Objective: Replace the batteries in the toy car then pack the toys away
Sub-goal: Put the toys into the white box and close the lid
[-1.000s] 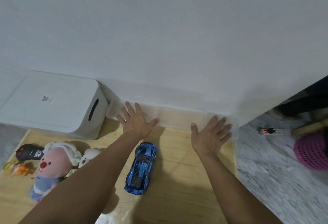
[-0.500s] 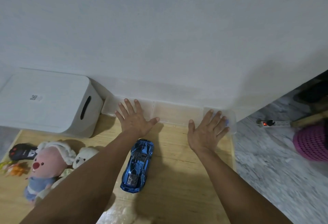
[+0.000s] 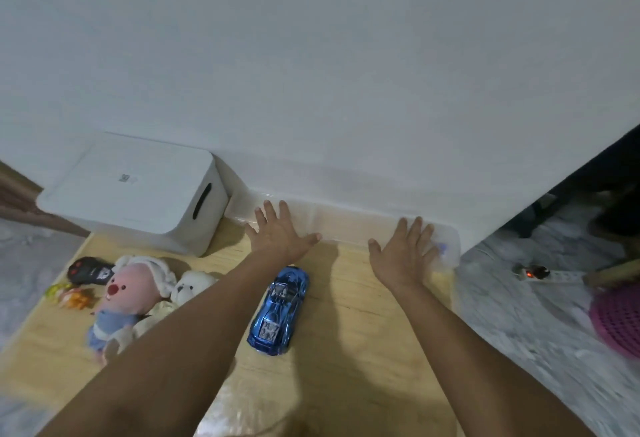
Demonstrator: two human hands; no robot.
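between our two hands [image 3: 343,246] and a little back toward us lies the blue toy car [image 3: 278,312], wheels down on the wooden mat [image 3: 346,325], nose pointing away, untouched by either hand. our left hand [image 3: 278,237] lies flat, fingers spread, at the far edge of the mat; our right hand [image 3: 403,254] lies spread the same way, its fingertips over a clear plastic thing [image 3: 446,253] at the mat's corner. neither hand grips anything. what that clear thing is we cannot tell.

what could go wrong, as we judge it: the car sits close beside our left forearm, so drawing that arm back carelessly could knock it and send it rolling off the mat onto the marble floor [image 3: 519,315]. pressing on the clear plastic could crack it or skate it away. we see no batteries and no screwdriver, so the swap may stall until they are found.

left of our left hand, just beside it, stands the white storage box [image 3: 138,194], lid on, a handle slot in its near end; its contents are hidden. the toys to be packed are all outside it, further left of our left arm: a pink plush doll [image 3: 128,298], a white plush [image 3: 190,286], a black remote [image 3: 88,270] and a small orange toy [image 3: 74,298]. far right of our right hand, a pink basket [image 3: 616,322] sits on the floor, its inside not visible.
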